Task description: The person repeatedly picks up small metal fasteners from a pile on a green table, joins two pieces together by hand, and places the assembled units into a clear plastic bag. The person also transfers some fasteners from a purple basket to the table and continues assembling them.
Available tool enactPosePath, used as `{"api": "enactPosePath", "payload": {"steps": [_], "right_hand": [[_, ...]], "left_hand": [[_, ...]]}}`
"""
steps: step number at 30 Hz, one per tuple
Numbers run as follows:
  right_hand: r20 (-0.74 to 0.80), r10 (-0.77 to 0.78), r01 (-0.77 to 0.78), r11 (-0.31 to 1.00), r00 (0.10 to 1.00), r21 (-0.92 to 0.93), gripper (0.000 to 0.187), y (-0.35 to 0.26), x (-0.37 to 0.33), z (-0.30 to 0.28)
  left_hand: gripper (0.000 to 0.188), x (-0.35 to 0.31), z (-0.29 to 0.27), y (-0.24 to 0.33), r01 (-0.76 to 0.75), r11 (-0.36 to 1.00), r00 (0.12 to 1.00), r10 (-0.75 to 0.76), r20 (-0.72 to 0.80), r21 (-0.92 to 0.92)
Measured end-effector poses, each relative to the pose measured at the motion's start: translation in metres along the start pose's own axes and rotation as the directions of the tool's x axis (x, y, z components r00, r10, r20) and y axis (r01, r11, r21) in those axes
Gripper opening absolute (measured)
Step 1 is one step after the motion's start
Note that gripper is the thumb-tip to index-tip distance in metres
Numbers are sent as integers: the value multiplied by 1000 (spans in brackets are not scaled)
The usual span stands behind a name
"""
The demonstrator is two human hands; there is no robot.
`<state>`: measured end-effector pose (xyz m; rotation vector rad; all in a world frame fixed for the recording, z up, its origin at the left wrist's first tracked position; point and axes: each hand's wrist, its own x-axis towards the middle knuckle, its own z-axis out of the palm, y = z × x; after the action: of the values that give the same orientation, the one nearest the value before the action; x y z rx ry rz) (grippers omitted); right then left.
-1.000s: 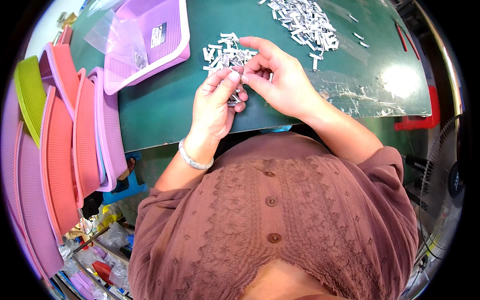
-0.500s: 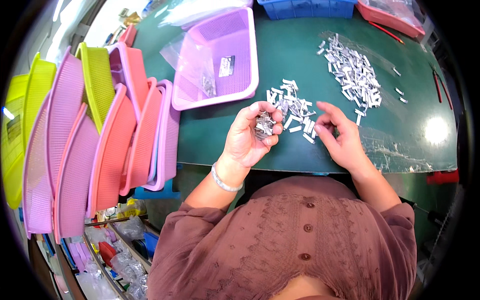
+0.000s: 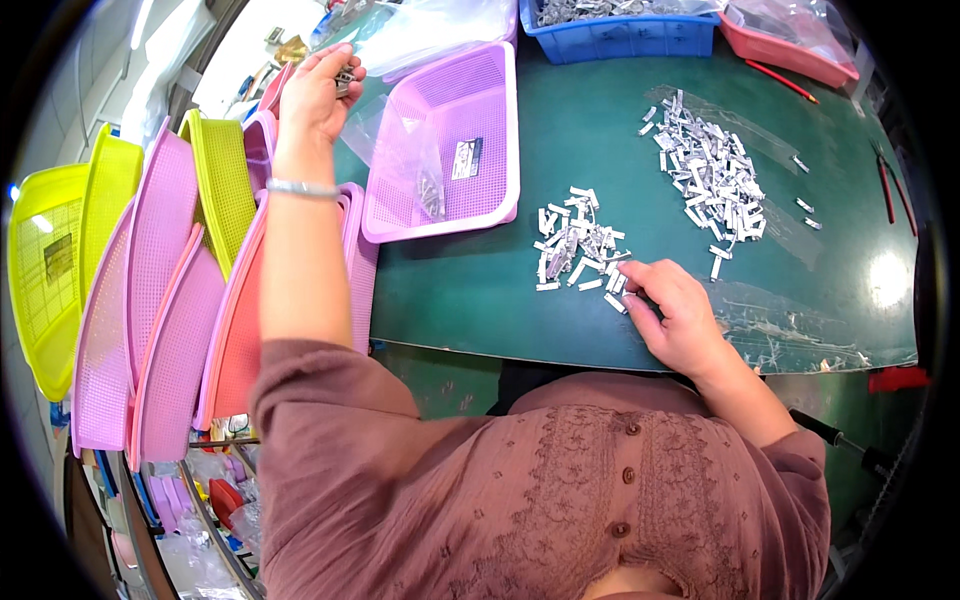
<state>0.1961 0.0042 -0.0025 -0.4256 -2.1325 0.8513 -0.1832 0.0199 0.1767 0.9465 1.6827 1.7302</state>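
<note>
My left hand (image 3: pixel 318 98) is raised at the far left, beyond the upright baskets. Its fingers curl round a small bunch of metal pieces (image 3: pixel 345 80), partly hidden by the fingers. On the green table, my right hand (image 3: pixel 678 312) rests at the right edge of a small pile of short silver metal pieces (image 3: pixel 580 242). Its thumb and forefinger are apart, with their tips beside or touching loose pieces there. A larger heap of the same pieces (image 3: pixel 712 170) lies farther back to the right.
A purple basket (image 3: pixel 500 130) holding a clear bag (image 3: pixel 405 165) stands left of the piles. Several coloured baskets (image 3: pixel 165 300) lean together at left. At the back are a blue bin (image 3: pixel 620 42) and a pink tray (image 3: pixel 790 50). Pliers (image 3: pixel 887 185) and a red pencil (image 3: pixel 780 80) lie at right.
My left hand has swung from beside the small pile to the far left, still holding metal pieces. My right hand has lowered to the pile's edge. The whole view has shifted slightly.
</note>
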Motion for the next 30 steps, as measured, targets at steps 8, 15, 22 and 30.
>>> {"api": "enactPosePath", "payload": {"steps": [8,15,22,30], "right_hand": [[31,-9,9,1000,999,9,32,2,-1,-1],[43,36,-34,998,998,-47,27,4,-1,-4],[-108,112,-116,993,988,-27,24,8,-1,1],[-104,142,-156,978,984,-138,34,16,-5,-1]], "left_hand": [[14,32,-21,-20,319,539,909,-407,-90,779],[30,30,-3,-11,103,238,864,-503,32,966],[24,-29,24,-8,-370,436,926,246,287,820],[33,-179,84,-106,-604,582,695,53,717,544]]}}
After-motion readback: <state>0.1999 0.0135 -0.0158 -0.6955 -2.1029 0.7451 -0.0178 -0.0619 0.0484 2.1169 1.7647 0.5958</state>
